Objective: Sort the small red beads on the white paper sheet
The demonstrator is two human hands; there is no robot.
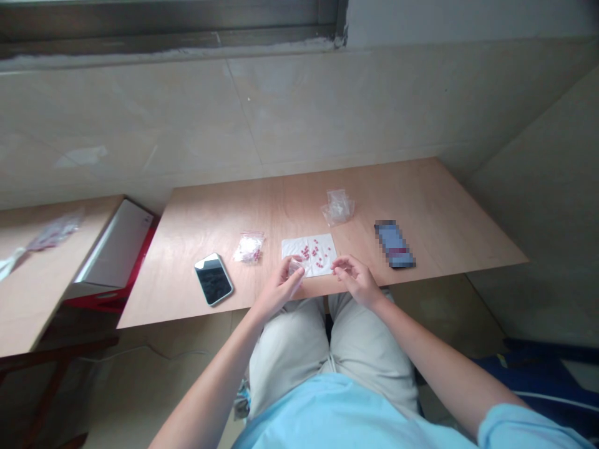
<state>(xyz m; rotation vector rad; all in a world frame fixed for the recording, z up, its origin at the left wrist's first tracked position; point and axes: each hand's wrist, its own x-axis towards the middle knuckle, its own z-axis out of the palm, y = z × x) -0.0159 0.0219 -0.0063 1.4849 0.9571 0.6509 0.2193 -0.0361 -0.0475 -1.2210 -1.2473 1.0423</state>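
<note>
My left hand (286, 278) is closed on a small clear plastic bag (295, 266) at the front left corner of a white sheet (291, 247). Scattered over that sheet are several small red beads (306, 252). By the sheet's right edge, my right hand (352, 274) has its thumb and fingers pinched together; whatever may be between the fingertips is too small to make out. Left of the sheet lie small zip bags (249, 247) with red beads in them. Behind it is a pile of clear plastic bags (339, 207).
A phone (214, 280) with a dark screen lies on the wooden table (397, 187) at the left. Another phone (395, 244), blurred out, lies at the right. A second table (28, 274) stands left beside a white box (115, 243). The tiled wall (187, 125) runs behind.
</note>
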